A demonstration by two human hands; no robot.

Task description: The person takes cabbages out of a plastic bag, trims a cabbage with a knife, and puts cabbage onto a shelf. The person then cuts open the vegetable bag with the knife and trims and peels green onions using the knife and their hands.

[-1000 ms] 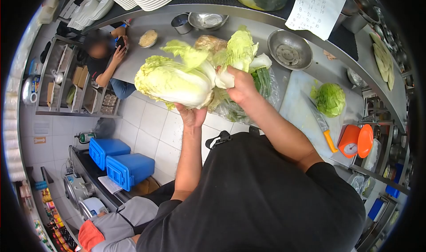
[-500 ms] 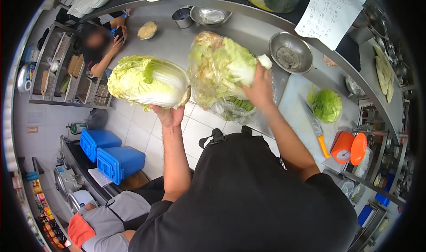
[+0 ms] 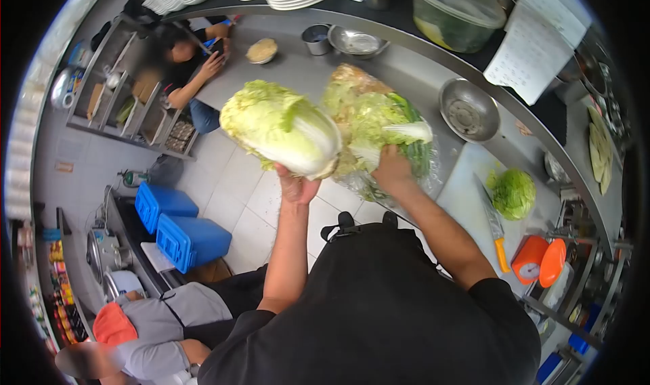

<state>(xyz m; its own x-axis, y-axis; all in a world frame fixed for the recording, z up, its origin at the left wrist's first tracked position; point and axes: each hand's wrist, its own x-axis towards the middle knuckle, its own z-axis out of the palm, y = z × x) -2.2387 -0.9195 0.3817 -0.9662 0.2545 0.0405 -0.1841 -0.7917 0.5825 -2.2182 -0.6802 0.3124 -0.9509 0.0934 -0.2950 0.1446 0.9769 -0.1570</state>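
Observation:
A large pale green and white napa cabbage (image 3: 281, 129) rests on my left hand (image 3: 296, 184), its fingers curled under the stem end. My right hand (image 3: 394, 169) is down at the loose cabbage leaves (image 3: 408, 133), fingers bent; what they grip is hidden. Those leaves lie on plastic bags of greens (image 3: 353, 100) on the steel counter, beside long green stalks (image 3: 421, 156). Right of my hand is a white cutting board (image 3: 462, 187) with a round green lettuce (image 3: 513, 194) and a knife with an orange handle (image 3: 501, 255).
A steel bowl (image 3: 470, 110) sits behind the board, an orange scale (image 3: 530, 259) right of it. A co-worker (image 3: 186, 60) holds a phone at the counter's far left. Another person in grey (image 3: 162, 321) is at lower left, near blue bins (image 3: 193, 241).
My left hand has drawn the cabbage away from the other leaves. My right hand has moved down onto the bagged greens with the leaves. The view has shifted.

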